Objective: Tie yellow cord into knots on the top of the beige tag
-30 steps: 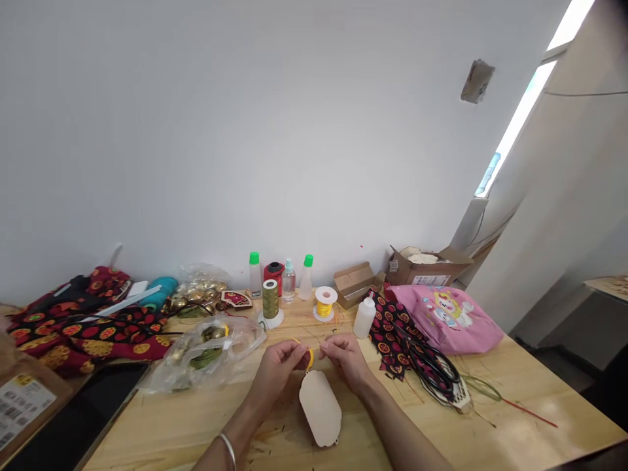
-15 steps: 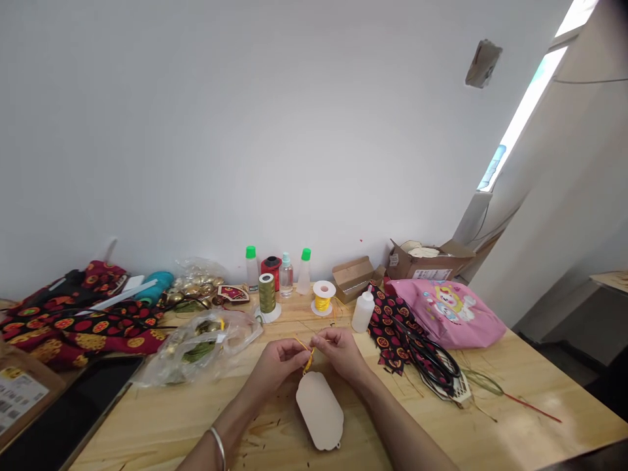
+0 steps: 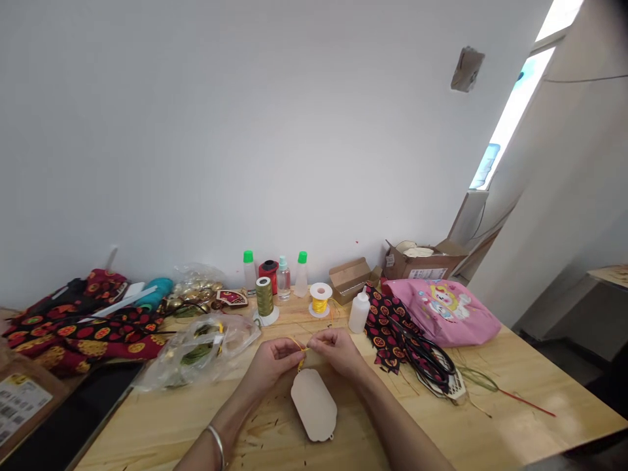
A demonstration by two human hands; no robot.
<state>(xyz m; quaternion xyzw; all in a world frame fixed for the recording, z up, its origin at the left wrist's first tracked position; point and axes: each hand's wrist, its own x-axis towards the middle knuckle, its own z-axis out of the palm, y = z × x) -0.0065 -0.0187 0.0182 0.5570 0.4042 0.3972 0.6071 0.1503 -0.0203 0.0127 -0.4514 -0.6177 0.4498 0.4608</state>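
A yellow cord runs up from the top of a pale, flat plaque with scalloped ends. My left hand pinches the cord between thumb and forefinger, just above the plaque's upper end. Close beside it, my right hand is closed in a pinch on the same cord. The fingertips of both hands nearly meet, and part of the cord is hidden behind them. Below my hands the plaque hangs or rests at a slant; I cannot tell whether it touches the table. A small loop shows at its lower end.
Behind my hands stand a yellow cord spool, a green thread cone and a white squeeze bottle. Black-handled scissors and a pink bag lie right. Plastic bags and patterned fabric lie left.
The whole view has shifted slightly. My fingers have moved a little on the cord, and its loop between my hands looks flatter. Both hands still pinch it.
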